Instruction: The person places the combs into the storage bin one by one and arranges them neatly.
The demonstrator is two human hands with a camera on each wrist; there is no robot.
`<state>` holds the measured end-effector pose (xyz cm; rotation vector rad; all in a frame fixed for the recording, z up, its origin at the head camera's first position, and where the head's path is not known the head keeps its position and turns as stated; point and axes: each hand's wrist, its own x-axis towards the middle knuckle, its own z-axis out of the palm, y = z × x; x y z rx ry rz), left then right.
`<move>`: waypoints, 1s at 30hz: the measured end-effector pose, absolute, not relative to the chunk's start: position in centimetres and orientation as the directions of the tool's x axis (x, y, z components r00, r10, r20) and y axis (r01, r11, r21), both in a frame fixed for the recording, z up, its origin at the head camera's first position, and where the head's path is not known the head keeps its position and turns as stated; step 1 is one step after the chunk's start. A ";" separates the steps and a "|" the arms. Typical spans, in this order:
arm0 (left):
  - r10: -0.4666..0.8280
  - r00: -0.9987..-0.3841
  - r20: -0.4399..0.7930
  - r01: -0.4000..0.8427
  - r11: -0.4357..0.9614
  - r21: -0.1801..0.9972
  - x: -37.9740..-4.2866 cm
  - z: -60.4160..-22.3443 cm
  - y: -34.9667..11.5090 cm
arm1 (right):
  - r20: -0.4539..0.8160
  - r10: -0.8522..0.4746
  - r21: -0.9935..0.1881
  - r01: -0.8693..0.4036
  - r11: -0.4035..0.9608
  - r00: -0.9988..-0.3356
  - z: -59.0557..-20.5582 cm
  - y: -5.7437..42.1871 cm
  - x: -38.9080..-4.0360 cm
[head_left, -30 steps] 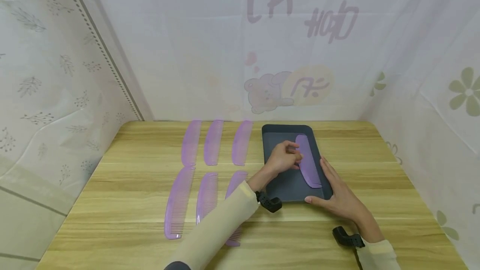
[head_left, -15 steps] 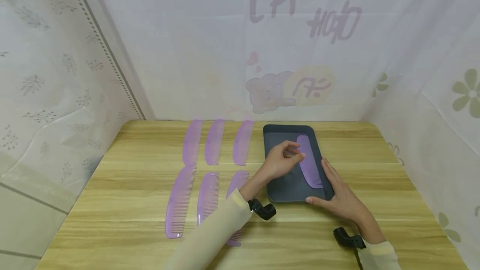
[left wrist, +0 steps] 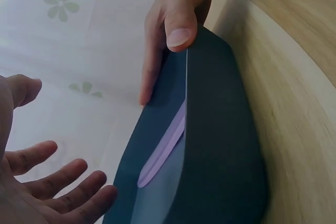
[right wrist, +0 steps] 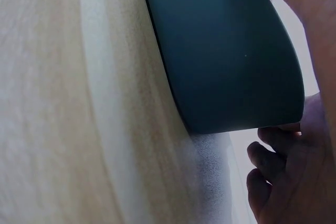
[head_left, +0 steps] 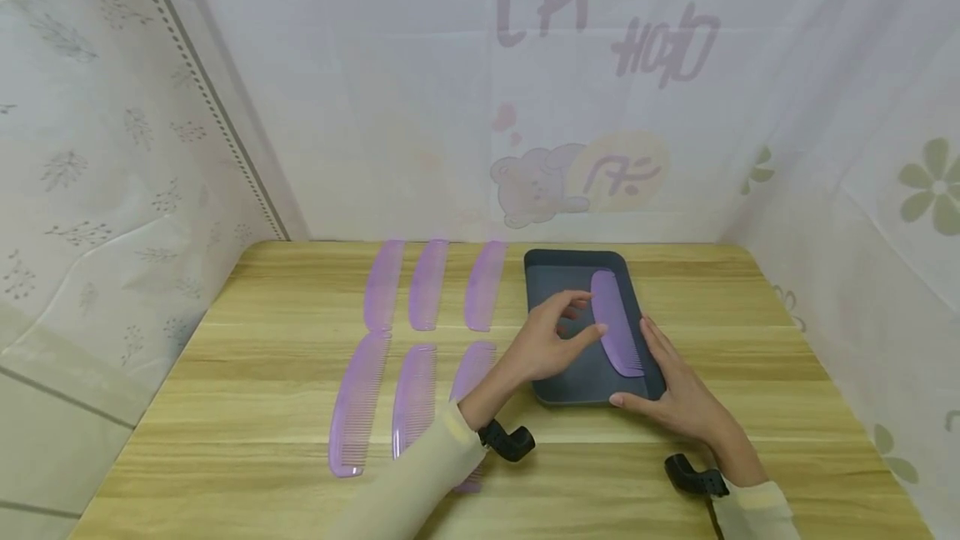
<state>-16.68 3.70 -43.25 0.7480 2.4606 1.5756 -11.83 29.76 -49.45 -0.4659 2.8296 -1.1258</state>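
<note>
A dark blue-grey tray (head_left: 570, 386) lies on the wooden table, with one purple comb (head_left: 618, 327) flat inside it along the right side. My left hand (head_left: 551, 340) hovers over the tray's left part, thumb and fingers spread and holding nothing, fingertips close to the comb's back. In the left wrist view, those fingers (left wrist: 79, 192) stand apart from the tray. With thumb on the near rim and fingers along the right wall, my right hand (head_left: 678, 390) holds the tray's near right corner. The right wrist view shows the tray's outer wall (right wrist: 231, 51) beside that hand.
Several more purple combs lie left of the tray in two rows, among them a far comb (head_left: 483, 286) and a near left comb (head_left: 358, 407). My left sleeve (head_left: 420, 473) covers part of the near row. Patterned cloth (head_left: 390, 107) hangs behind the table.
My left hand has drawn back a little, left and toward me, and its thumb and fingers have spread. The comb in the tray and my right hand have stayed put.
</note>
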 end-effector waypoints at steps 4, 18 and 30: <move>0.448 -0.863 0.235 0.417 0.368 0.831 -16.2 -43.1 3.0 | 0.055 -0.301 -0.675 -0.257 0.691 -0.952 -49.4 29.7 -12.0; 0.410 -0.871 0.269 0.449 0.446 0.774 -15.0 -42.6 -1.5 | 0.055 -0.289 -0.661 -0.252 0.706 -0.956 -49.8 29.5 -11.7; 0.429 -0.863 0.266 0.480 0.537 0.694 -14.5 -42.7 -5.6 | 0.057 -0.291 -0.666 -0.253 0.702 -0.955 -49.7 29.6 -11.8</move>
